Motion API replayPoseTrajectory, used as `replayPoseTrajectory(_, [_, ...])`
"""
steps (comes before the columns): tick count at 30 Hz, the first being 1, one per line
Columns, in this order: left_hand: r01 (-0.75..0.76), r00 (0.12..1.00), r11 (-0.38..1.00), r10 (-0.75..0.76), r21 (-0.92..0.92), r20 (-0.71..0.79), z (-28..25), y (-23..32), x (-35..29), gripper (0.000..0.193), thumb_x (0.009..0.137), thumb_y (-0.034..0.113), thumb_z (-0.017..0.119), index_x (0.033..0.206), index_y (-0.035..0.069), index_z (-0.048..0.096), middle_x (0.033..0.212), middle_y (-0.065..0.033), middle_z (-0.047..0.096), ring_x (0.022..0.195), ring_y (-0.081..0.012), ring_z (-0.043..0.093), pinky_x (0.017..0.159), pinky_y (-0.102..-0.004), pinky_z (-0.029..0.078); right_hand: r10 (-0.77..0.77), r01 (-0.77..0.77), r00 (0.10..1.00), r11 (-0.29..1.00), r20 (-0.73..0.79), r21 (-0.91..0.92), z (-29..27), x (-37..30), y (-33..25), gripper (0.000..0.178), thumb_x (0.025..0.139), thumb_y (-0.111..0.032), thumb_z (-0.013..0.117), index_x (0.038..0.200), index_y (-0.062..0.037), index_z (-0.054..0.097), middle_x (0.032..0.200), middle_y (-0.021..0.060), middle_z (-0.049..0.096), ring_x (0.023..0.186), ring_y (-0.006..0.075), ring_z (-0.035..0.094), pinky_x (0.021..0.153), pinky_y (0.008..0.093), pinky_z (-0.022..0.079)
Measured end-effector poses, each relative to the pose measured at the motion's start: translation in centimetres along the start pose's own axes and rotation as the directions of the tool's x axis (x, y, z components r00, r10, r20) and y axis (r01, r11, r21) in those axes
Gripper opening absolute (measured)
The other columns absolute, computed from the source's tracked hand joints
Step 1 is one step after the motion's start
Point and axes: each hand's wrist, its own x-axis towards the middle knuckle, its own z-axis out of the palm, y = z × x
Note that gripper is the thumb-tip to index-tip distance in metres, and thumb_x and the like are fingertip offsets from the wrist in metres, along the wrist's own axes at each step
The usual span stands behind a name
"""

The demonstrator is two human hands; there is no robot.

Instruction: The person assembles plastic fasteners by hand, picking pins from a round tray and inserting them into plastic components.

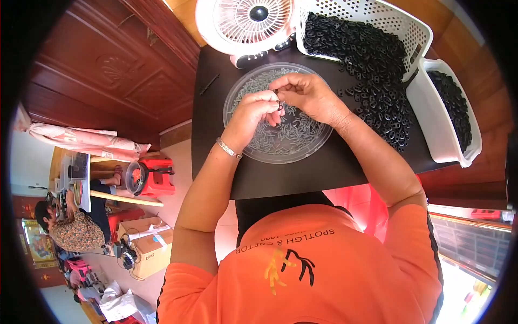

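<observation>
Over a round clear plastic tray (280,157), my two hands meet fingertip to fingertip. My left hand (257,114), with a bracelet (229,148) at its wrist, is closed in a pinch on a small black link (280,106). My right hand (313,98) is also pinched, its thumb and forefinger just beyond the link. What lies between those right fingertips is too small to make out. Many short translucent grey pins (294,137) are spread in the tray. On the right, a heap of loose black links (383,108) lies on the dark table (302,181).
A white perforated basket (415,27) lies tipped behind the heap, with black links spilling from it. Beside it stands a white bin (431,124) holding more. A white fan (221,24) stands at the back, a thin dark tool (209,85) at left. Another person (81,232) sits far left.
</observation>
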Motion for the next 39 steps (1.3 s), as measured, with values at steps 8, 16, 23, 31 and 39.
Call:
replayPoseTrajectory(8, [-0.086, 0.996, 0.992, 0.084, -0.094, -0.023, 0.5, 0.5, -0.2, 0.019, 0.086, 0.016, 0.047, 0.078, 0.000, 0.053, 0.081, -0.0149, 0.060, 0.075, -0.0208, 0.059, 0.069, -0.0292, 0.046, -0.070, 0.070, 0.998, 0.996, 0.001, 0.050, 0.1, -0.3, -0.6, 0.021, 0.085, 0.001, 0.058, 0.105, 0.0000, 0.062, 0.092, 0.0025, 0.062, 0.084, 0.0075, 0.058, 0.078, 0.0239, 0.049])
replayPoseTrajectory(16, [-0.131, 0.991, 0.989, 0.132, -0.066, 0.008, 0.8, 0.8, -0.3, 0.018, 0.087, 0.017, 0.046, 0.081, 0.001, 0.052, 0.078, -0.0138, 0.059, 0.076, -0.0216, 0.059, 0.070, -0.0293, 0.045, -0.089, 0.090, 0.996, 0.996, -0.022, 0.028, -0.2, -0.5, -1.2, 0.022, 0.083, 0.002, 0.061, 0.105, 0.0002, 0.062, 0.094, 0.0015, 0.061, 0.087, 0.0070, 0.057, 0.081, 0.0237, 0.048])
replayPoseTrajectory(23, [-0.141, 0.980, 0.990, 0.140, 0.008, -0.138, 0.4, 1.0, -0.4, 0.019, 0.086, 0.020, 0.048, 0.081, 0.003, 0.053, 0.075, -0.0105, 0.060, 0.064, -0.0143, 0.057, 0.060, -0.0247, 0.044, -0.095, 0.105, 0.991, 0.988, -0.091, 0.115, -0.6, -0.1, -1.9, 0.020, 0.084, -0.001, 0.061, 0.104, 0.0012, 0.062, 0.088, 0.0017, 0.062, 0.079, 0.0066, 0.056, 0.073, 0.0228, 0.048])
replayPoseTrajectory(31, [-0.111, 0.979, 0.991, 0.123, 0.078, -0.164, 0.6, 0.4, -0.2, 0.017, 0.087, 0.018, 0.049, 0.075, 0.005, 0.052, 0.065, -0.0037, 0.056, 0.054, -0.0103, 0.051, 0.052, -0.0224, 0.042, 0.093, -0.077, 0.994, 0.970, -0.062, 0.230, -0.8, -0.1, -1.7, 0.020, 0.087, -0.008, 0.059, 0.105, -0.0009, 0.062, 0.086, 0.0009, 0.060, 0.072, 0.0075, 0.054, 0.072, 0.0219, 0.047])
replayPoseTrajectory(39, [-0.136, 0.970, 0.983, 0.157, 0.121, -0.184, 0.6, 0.3, -0.4, 0.018, 0.087, 0.017, 0.048, 0.073, 0.005, 0.052, 0.062, -0.0021, 0.052, 0.053, -0.0089, 0.048, 0.051, -0.0215, 0.039, 0.067, -0.066, 0.998, 0.985, -0.003, 0.160, -0.6, -0.1, -1.9, 0.020, 0.086, -0.009, 0.060, 0.104, -0.0002, 0.063, 0.078, -0.0007, 0.059, 0.070, 0.0070, 0.053, 0.069, 0.0209, 0.045])
